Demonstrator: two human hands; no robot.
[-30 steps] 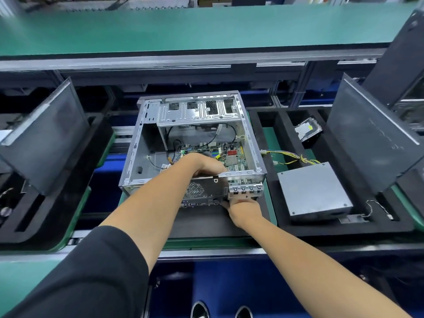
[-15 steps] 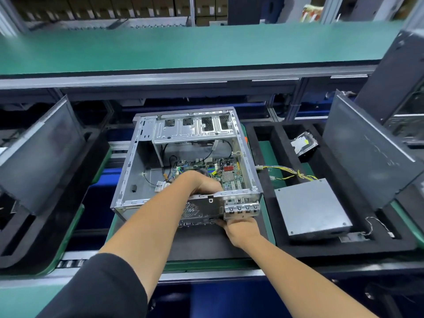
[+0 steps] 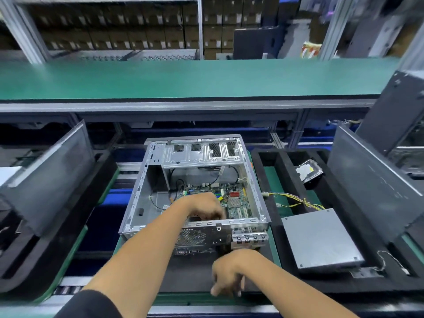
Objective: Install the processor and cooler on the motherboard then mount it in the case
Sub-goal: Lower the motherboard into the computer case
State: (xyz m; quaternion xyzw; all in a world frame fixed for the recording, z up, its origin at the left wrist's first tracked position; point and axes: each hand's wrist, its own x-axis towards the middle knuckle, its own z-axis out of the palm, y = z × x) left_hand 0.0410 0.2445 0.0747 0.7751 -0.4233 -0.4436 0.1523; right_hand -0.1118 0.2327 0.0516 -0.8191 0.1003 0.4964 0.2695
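An open silver computer case (image 3: 137, 198) lies on a black foam pad in the middle of the bench. The green motherboard (image 3: 238, 203) sits on the case floor toward its right side. My left hand (image 3: 204, 208) reaches over the near wall into the case, its fingers curled down at the board's near edge; what they hold is hidden. My right hand (image 3: 229, 271) hangs in front of the case, clear of its rear panel, with loosely bent fingers and nothing in it.
A grey power supply (image 3: 321, 239) with yellow cables (image 3: 296, 201) lies in the black foam tray (image 3: 270, 180) on the right, a hard drive (image 3: 307, 172) behind it. Dark side panels (image 3: 48, 180) lean left and right. A green shelf (image 3: 183, 76) spans above.
My right hand has let go of the case's rear slot bracket and dropped toward me. My left hand stays inside the case. The camera has tilted upward.
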